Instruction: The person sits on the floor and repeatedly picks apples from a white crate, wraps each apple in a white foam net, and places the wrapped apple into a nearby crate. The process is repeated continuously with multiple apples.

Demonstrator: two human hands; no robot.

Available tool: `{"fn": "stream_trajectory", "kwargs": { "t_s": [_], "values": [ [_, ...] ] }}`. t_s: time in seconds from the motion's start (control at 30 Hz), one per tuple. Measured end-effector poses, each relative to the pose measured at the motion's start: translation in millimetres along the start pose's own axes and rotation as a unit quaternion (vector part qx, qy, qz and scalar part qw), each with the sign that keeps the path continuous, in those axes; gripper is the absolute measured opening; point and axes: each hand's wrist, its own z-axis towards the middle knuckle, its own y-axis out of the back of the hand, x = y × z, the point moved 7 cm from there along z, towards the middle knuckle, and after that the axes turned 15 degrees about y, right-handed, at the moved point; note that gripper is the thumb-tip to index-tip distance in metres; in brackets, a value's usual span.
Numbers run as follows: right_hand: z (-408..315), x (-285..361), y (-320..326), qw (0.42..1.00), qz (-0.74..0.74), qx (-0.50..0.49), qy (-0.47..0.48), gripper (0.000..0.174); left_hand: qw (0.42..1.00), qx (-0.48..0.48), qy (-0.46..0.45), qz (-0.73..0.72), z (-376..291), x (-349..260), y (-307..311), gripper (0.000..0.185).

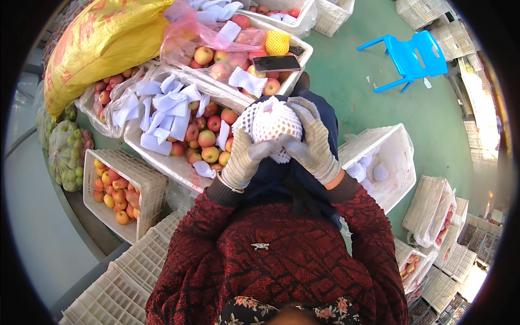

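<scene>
My left hand (248,156) and my right hand (310,138), both in striped knit gloves with grey palms, hold an apple in a white foam net sleeve (278,122) between them, over my lap. A bit of red skin shows through the top of the net, and more white netting bulges at its left side. To the left stands a white crate (162,166) of loose apples (207,138) with a pile of flat white foam sleeves (166,109) on them. At my right, several netted apples (381,172) lie in another white crate (400,178).
A phone (276,63) and a yellow foam net (278,42) lie on apples in the crate ahead. A yellow woven sack (105,44) fills the upper left. A tipped crate of apples (91,178) stands at lower left, a blue plastic chair (418,57) at upper right.
</scene>
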Motion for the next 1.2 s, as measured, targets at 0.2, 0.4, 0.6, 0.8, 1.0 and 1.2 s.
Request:
{"fn": "stream_trajectory", "kwargs": {
  "t_s": [0.2,0.4,0.6,0.8,1.0,1.2],
  "values": [
    [0,-36,-29,0.859,0.448,-0.038,-0.246,0.032,0.946,0.143,0.052,-0.286,-13,27,10,0.072],
    [-47,9,-70,0.864,0.465,0.157,-0.112,0.044,0.952,0.121,0.106,-0.26,-20,38,40,0.077],
    [-49,-2,-79,0.329,0.859,-0.015,-0.391,0.045,0.958,0.035,0.161,-0.232,-23,37,60,0.083],
    [-16,0,-27,0.474,0.791,-0.028,-0.386,0.031,0.961,0.009,0.187,-0.204,-18,37,48,0.089],
    [-1,-21,12,0.598,0.684,-0.181,-0.377,0.026,0.962,-0.012,0.214,-0.172,-4,28,24,0.095],
    [16,1,97,0.808,0.459,-0.22,-0.297,0.018,0.987,0.091,0.103,-0.08,8,-8,-45,0.119]
  ]
}}
